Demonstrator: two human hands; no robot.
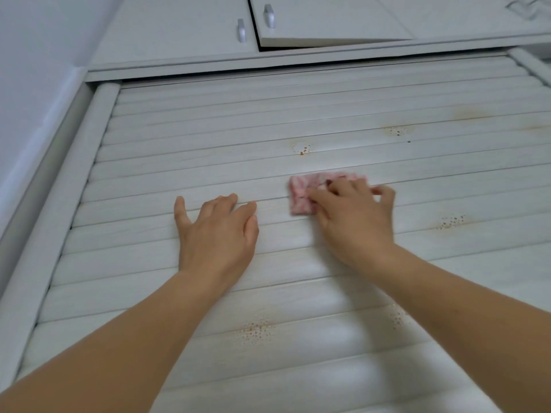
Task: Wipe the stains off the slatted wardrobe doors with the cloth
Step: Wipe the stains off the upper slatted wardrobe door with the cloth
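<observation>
- The right hand [354, 216] presses a folded pink cloth [307, 193] flat against the slatted wardrobe door [185, 162], fingers spread over it, likely to put even pressure on the slats
- The left hand [217, 231] lies open and empty, palm on the slats just left of the cloth, probably to brace the door
- Brown speckled stains remain: one patch [302, 149] just above the cloth, others right of it [451, 221] and below it [256, 329]
- Upper cupboard handles [241, 30] sit well above the cloth
- No readable writing or brand anywhere
</observation>
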